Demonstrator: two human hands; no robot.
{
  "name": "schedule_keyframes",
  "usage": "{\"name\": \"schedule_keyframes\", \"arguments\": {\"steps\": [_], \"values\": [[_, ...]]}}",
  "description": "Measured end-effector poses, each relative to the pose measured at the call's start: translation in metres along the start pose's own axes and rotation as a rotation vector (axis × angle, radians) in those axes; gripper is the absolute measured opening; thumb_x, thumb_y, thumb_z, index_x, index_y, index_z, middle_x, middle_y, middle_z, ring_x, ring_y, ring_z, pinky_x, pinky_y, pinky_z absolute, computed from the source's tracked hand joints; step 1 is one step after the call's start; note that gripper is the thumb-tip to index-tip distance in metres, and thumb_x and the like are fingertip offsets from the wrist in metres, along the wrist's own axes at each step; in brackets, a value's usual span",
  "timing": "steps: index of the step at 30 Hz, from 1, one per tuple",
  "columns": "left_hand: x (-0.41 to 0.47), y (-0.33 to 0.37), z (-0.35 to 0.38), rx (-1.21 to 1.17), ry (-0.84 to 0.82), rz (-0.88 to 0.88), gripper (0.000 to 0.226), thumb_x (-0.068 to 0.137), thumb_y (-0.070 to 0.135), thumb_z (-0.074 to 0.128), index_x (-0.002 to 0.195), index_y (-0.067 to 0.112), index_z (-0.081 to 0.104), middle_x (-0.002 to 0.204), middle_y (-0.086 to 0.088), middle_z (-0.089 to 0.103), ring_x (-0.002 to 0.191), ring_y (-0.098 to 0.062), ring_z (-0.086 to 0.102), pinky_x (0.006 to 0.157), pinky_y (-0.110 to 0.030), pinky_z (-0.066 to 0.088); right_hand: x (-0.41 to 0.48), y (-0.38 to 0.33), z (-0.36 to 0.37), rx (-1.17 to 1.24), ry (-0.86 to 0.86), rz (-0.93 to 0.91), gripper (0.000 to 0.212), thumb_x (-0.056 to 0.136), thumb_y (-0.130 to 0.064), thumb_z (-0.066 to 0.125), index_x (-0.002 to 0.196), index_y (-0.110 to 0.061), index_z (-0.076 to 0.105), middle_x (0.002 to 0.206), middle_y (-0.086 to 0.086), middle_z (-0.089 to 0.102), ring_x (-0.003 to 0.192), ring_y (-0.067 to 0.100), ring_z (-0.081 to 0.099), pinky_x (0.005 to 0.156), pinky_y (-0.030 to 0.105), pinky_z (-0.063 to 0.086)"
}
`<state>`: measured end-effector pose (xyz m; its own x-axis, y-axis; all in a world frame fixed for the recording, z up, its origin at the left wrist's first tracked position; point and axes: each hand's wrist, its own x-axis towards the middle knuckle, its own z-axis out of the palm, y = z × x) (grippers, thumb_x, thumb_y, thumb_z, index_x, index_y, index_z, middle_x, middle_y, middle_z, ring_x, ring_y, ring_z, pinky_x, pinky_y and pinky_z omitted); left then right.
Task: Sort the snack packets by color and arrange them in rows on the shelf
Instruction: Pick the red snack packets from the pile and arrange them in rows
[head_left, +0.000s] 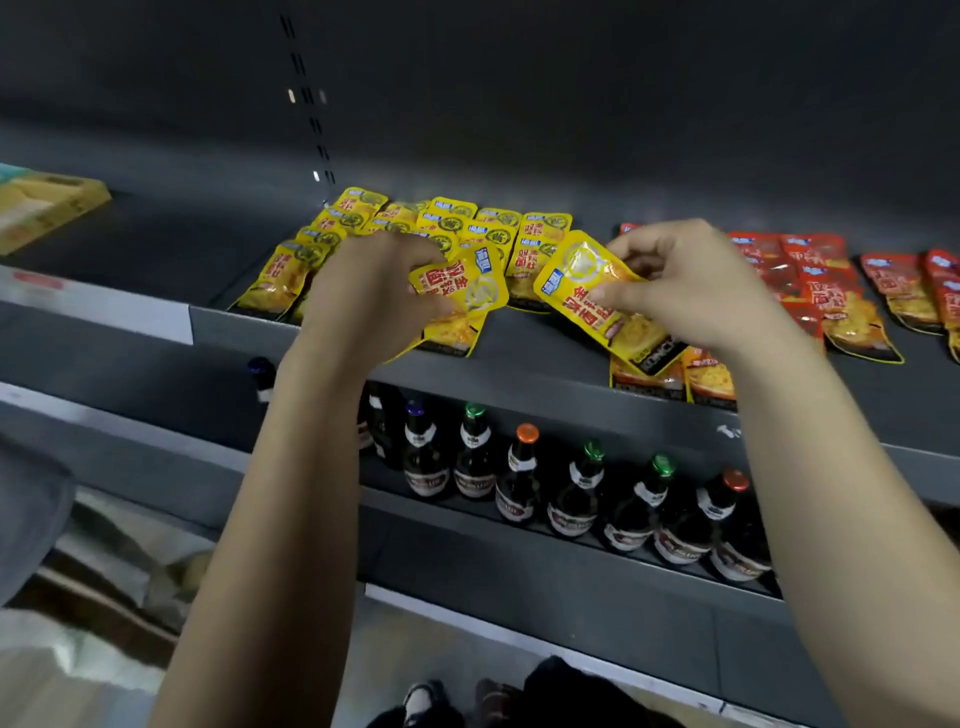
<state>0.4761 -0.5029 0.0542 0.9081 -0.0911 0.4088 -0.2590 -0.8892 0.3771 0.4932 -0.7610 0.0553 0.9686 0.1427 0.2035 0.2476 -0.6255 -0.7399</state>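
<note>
Risk first. Two yellow packets are being held at once, one per hand, over the front part of the shelf. The film looks slick, so a slip from either pinch is being judged likely to send a packet over the lip toward the bottles below.

The edge packets lying under the right wrist are being judged the weakest point (they look to be overhanging the lip). A brush from the forearm could tip them off.

The yellow rows at the back are being overlapped like shingles, so a careless push-in could ruffle several at once. A colour mix-up is being judged the smaller risk, since the red packets are lying apart, to the right.

Hands. The left hand is being held knuckles-up with its fingers curled. The left packet is being pinched near its top, just in front of the yellow rows. Whether its lower end is touching the shelf cannot be told.

The right hand is being held beside it, apart from the left. The right packet is being pinched between the thumb on the printed face and the fingers behind. It is being held tilted, with its blue-label corner toward the left hand. Both forearms are being reached upward past the bottles.
</note>
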Motion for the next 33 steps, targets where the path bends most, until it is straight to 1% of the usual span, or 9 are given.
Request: {"name": "schedule_keyframes", "arguments": {"steps": [4,7,10,13,16,20,24,28,33], "values": [[0.023,-0.019,0.001,-0.076,-0.016,0.037,0.044,0.08,0.03,0.075,0.12,0.015,0.067,0.106,-0.005,0.069,0.085,-0.021,0.058,0.072,-0.025,0.034,0.014,-0.001,0.021,0.101,0.09,0.123,0.019,0.075,-0.015,0.081,0.09,-0.013,0.07,0.089,0.011,0.074,0.081,0.026,0.07,0.081,0.052,0.056],[0.036,-0.032,0.0,-0.144,-0.037,0.068,0.04,0.08,0.029,0.075,0.115,0.01,0.068,0.103,-0.005,0.069,0.085,-0.019,0.055,0.069,-0.025,0.03,0.025,-0.003,0.039,0.26,0.147,0.245,0.021,0.077,-0.002,0.077,0.09,-0.012,0.064,0.095,0.018,0.071,0.083,0.027,0.069,0.081,0.046,0.057],[0.048,-0.049,0.003,-0.219,-0.07,0.083,0.036,0.081,0.027,0.075,0.109,0.006,0.068,0.104,-0.008,0.068,0.1,-0.023,0.06,0.074,-0.028,0.037,0.037,-0.006,0.055,0.343,0.14,0.346,0.03,0.077,0.008,0.073,0.087,-0.016,0.057,0.088,0.013,0.069,0.079,0.023,0.068,0.073,0.033,0.058],[0.059,-0.064,0.009,-0.304,-0.108,0.061,0.037,0.08,0.027,0.076,0.108,0.004,0.067,0.101,-0.005,0.067,0.104,-0.021,0.061,0.079,-0.024,0.038,0.05,-0.007,0.065,0.306,0.17,0.427,0.032,0.076,0.009,0.074,0.094,-0.013,0.058,0.087,0.011,0.066,0.074,0.02,0.065,0.07,0.03,0.056],[0.064,-0.071,0.011,-0.399,-0.127,0.024,0.039,0.08,0.026,0.077,0.111,0.006,0.067,0.113,-0.004,0.068,0.112,-0.018,0.06,0.088,-0.026,0.043,0.058,-0.011,0.071,0.275,0.206,0.501,0.033,0.076,0.004,0.076,0.102,-0.009,0.06,0.075,0.001,0.062,0.061,0.008,0.06,0.05,0.02,0.047],[0.066,-0.076,0.013,-0.498,-0.121,0.005,0.016,0.079,0.022,0.077,0.089,0.013,0.068,0.091,-0.002,0.07,0.093,-0.02,0.065,0.086,-0.04,0.052,0.064,-0.013,0.08,0.248,0.201,0.539,0.025,0.077,0.001,0.077,0.095,-0.007,0.062,0.071,-0.001,0.062,0.064,0.011,0.061,0.063,0.023,0.051],[0.065,-0.076,0.016,-0.516,-0.116,0.001,0.03,0.08,0.022,0.077,0.105,0.007,0.068,0.107,-0.006,0.07,0.096,-0.01,0.058,0.094,-0.035,0.048,0.065,-0.012,0.086,0.192,0.205,0.517,0.027,0.077,-0.004,0.079,0.092,-0.017,0.061,0.067,-0.005,0.059,0.06,0.008,0.055,0.045,0.016,0.04],[0.066,-0.074,0.016,-0.48,-0.082,0.0,0.039,0.081,0.022,0.076,0.113,0.003,0.066,0.106,-0.009,0.067,0.096,-0.012,0.054,0.091,-0.032,0.045,0.067,-0.005,0.091,0.108,0.229,0.498,0.028,0.072,-0.007,0.083,0.074,-0.022,0.059,0.072,-0.002,0.065,0.078,0.021,0.066,0.076,0.032,0.052],[0.066,-0.072,0.018,-0.483,-0.07,-0.01,0.041,0.081,0.021,0.077,0.114,0.001,0.065,0.11,-0.016,0.068,0.095,-0.022,0.058,0.092,-0.037,0.047,0.067,0.001,0.094,0.107,0.244,0.495,0.028,0.07,-0.008,0.084,0.071,-0.02,0.059,0.069,-0.002,0.064,0.072,0.019,0.065,0.076,0.035,0.052]]}}
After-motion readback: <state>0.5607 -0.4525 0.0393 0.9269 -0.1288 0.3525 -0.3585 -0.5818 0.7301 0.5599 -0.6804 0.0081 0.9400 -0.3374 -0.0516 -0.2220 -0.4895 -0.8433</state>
